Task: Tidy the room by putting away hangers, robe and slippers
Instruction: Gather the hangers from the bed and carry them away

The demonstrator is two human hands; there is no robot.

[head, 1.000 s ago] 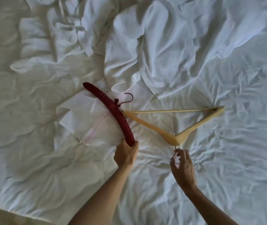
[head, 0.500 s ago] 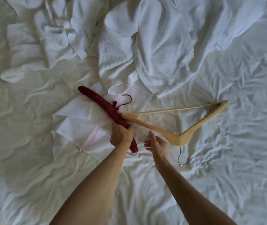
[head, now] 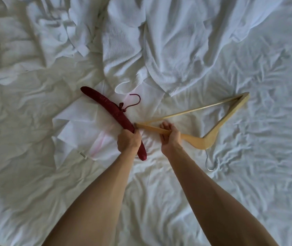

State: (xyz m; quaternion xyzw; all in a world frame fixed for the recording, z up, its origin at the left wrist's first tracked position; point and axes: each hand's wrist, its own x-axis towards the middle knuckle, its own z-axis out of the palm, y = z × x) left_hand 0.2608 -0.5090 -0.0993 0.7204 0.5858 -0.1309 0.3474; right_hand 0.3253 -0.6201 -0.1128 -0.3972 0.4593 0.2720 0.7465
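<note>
Red hanger (head: 113,113) partly hidden under left hand (head: 129,141). Wooden hanger (head: 211,137) arm covered by right hand (head: 170,137). Robe (head: 177,41) cut off at top edge. Small label (head: 82,154) print too small to read.

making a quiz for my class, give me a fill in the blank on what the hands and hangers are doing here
1. The left hand grips the ____ padded hanger.
2. The right hand holds the ____ hanger.
3. Both hangers lie on a rumpled white ____.
4. The white robe lies ____ the hangers in the picture.

Missing words: red; wooden; bed; above
</note>
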